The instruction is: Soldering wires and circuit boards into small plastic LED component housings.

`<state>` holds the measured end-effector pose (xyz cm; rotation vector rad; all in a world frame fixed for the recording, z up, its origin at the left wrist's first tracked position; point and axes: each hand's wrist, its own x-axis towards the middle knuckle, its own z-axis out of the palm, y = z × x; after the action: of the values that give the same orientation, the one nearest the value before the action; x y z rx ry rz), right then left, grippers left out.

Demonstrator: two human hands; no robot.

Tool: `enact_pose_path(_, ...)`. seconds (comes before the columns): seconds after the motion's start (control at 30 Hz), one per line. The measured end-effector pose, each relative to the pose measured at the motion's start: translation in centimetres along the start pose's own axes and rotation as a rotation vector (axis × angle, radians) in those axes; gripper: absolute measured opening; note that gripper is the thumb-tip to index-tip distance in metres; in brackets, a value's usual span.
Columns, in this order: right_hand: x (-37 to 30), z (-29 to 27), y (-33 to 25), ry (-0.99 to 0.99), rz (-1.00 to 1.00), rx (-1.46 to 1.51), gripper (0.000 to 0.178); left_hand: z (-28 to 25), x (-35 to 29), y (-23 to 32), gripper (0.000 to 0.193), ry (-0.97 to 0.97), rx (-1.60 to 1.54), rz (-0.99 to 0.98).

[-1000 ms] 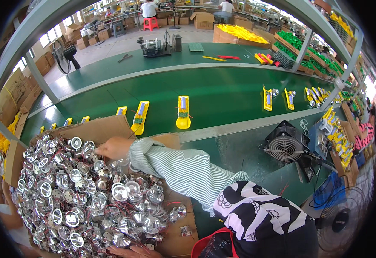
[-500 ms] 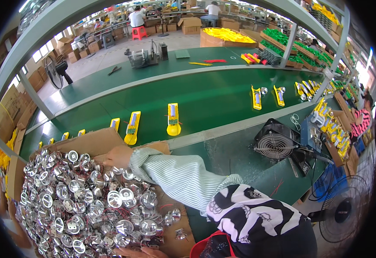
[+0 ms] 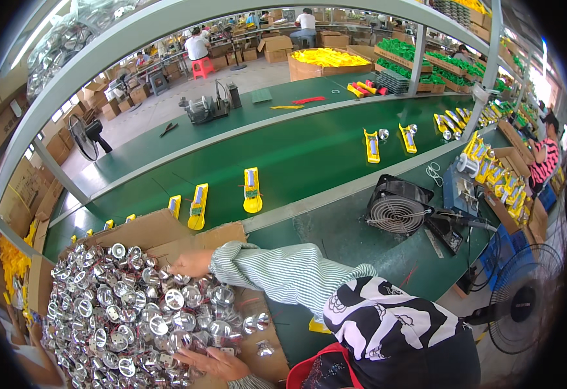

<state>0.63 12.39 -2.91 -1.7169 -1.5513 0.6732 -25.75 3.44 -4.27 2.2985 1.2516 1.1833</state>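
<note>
At the left of your green worktop (image 3: pixel 387 253), an open cardboard box (image 3: pixel 144 233) held the heap of silver reflectors (image 3: pixel 115 311); your left hand (image 3: pixel 215 364) lay over its near part, fingers spread, and your right hand (image 3: pixel 192 263) reached its far side, fingers bunched, its grip impossible to tell

Mirror-bright, metallic-looking reflectors (image 3: pixel 174 298) gleam against matt cardboard (image 3: pixel 148 228), with glossy plastic casings (image 3: pixel 253 205) on a smooth, sheeny belt (image 3: pixel 309 155), a matt, creased cloth sleeve (image 3: pixel 283 267) and a fan guard (image 3: pixel 397 215) of metal wire.
</note>
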Motion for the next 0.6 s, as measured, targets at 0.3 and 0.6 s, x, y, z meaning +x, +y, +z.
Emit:
enact_pose_path(0.3, -3.5, -0.8, 0.6, 0.201, 0.132, -0.242, 0.050, 1.2, 0.9, 0.0, 0.058, 0.049, 0.141, 0.007)
enact_pose_path(0.6, -7.9, -2.0, 0.7, 0.094, 0.155, -0.079, 0.057, 2.0, 1.1, 1.9, 0.057, -0.046, 0.105, -0.036)
